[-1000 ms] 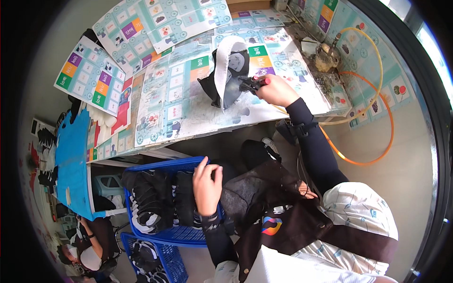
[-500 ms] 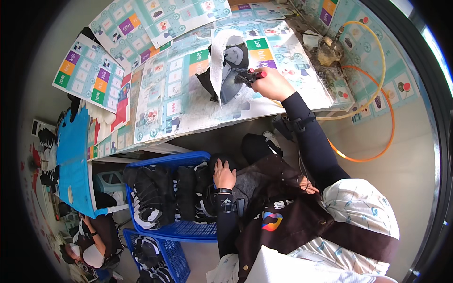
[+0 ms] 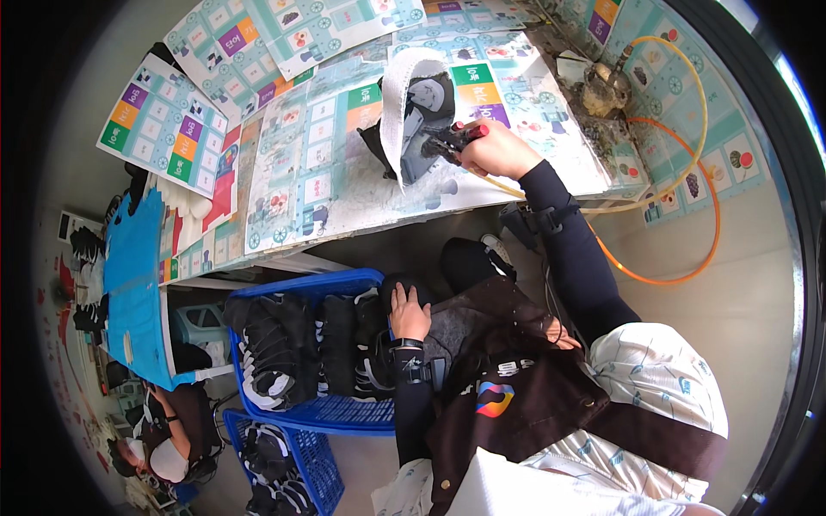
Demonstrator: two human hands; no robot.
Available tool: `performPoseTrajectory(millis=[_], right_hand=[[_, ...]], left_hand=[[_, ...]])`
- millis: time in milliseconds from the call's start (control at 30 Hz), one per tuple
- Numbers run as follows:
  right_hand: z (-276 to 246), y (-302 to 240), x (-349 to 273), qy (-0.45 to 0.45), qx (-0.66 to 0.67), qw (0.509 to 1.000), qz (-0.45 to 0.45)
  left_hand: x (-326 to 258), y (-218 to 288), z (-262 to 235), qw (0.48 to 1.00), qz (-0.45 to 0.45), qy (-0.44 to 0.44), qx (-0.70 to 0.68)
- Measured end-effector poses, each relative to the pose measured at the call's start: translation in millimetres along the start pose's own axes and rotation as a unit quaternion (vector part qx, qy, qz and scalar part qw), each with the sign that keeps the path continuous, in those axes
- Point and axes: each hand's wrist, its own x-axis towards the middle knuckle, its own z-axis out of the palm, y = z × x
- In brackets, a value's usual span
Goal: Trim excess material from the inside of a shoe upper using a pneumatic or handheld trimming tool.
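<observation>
Around spray gun (image 3: pixel 444 144), curled right hand (image 3: pixel 502 153)

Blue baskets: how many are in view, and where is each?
2: the upper basket, just left of the left hand, and the lower basket, below it in the picture. Others may be hidden.

Patterned sheets (image 3: pixel 163 125) overlap at the far-left end of the counter (image 3: pixel 284 234); similar patterned paper (image 3: pixel 736 163) covers the wall at right; a bright blue cover (image 3: pixel 133 288) lies over a surface at left, a grey-blue plastic item (image 3: pixel 196 325) below it; a large blue basket (image 3: pixel 301 420) holds black shoes (image 3: pixel 277 344); a smaller blue basket (image 3: pixel 320 473) stands near it, shoes inside too; a person (image 3: pixel 185 417) in dark clothing appears lower left.
</observation>
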Motion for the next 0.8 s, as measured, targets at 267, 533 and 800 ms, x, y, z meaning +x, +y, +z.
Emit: performPoseTrajectory(millis=[267, 533, 800], right_hand=[[31, 25, 18, 0.108, -0.078, 0.99, -0.044], [21, 76, 28, 0.03, 0.215, 0.972, 0.089], [30, 44, 27, 0.0, 0.229, 0.971, 0.071]], left_hand=[[-9, -2, -19, 1.0, 0.008, 0.022, 0.009], [-13, 12, 0, 0.998, -0.06, 0.01, -0.025], [-14, 0, 1, 0.997, -0.072, 0.013, -0.038]])
